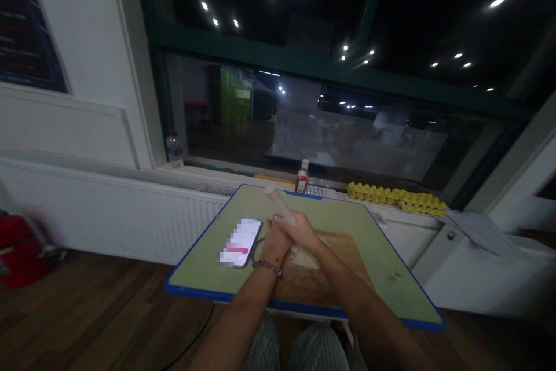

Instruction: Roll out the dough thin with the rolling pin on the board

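Observation:
My right hand (303, 233) is closed around a pale stick that looks like a rolling pin (280, 206), its far end tilted up and to the left. Pressed close beside it is my left hand (277, 242), a beaded bracelet on its wrist; its fingers are mostly hidden, so I cannot tell whether they grip too. Under and just right of the hands, a pale, flat patch like dough or flour (305, 257) lies on a brown wooden board (343, 261). The board rests on a green table (200, 261) with a blue edge.
A phone (241, 243) with a lit screen lies left of my hands, a dark cable beside it. On the windowsill stand a red-labelled bottle (301, 177), a clear bottle (175, 151) and yellow egg trays (395, 197). A white radiator (108, 209) runs along the left wall.

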The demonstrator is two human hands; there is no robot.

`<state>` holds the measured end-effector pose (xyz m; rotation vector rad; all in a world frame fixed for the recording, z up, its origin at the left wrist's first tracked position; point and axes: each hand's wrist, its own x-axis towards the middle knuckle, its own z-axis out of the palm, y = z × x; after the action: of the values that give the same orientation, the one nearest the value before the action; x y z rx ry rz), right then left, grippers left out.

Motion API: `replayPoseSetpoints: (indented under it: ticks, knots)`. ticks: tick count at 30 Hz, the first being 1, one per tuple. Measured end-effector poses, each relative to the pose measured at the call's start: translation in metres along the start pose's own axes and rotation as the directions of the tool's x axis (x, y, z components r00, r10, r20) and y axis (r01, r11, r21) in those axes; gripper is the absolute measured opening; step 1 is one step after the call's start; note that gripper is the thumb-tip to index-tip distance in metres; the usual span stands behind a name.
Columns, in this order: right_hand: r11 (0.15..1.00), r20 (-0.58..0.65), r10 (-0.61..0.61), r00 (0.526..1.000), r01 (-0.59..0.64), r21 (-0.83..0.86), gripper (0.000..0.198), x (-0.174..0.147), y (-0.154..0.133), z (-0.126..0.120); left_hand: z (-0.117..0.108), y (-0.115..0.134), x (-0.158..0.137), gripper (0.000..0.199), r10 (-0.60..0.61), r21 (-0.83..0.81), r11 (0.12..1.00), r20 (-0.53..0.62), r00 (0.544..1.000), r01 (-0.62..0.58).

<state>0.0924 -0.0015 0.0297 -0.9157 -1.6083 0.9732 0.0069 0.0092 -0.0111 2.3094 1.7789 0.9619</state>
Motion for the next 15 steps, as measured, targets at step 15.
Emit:
replayPoseSetpoints:
  ticks: [15]
  knots:
    - [0.991, -0.087, 0.023, 0.996, -0.011, 0.131, 0.058, -0.003, -0.002, -0.012, 0.003, -0.001, -0.003, 0.029, 0.004, 0.136, 0.991, 0.045, 0.999, -0.01]
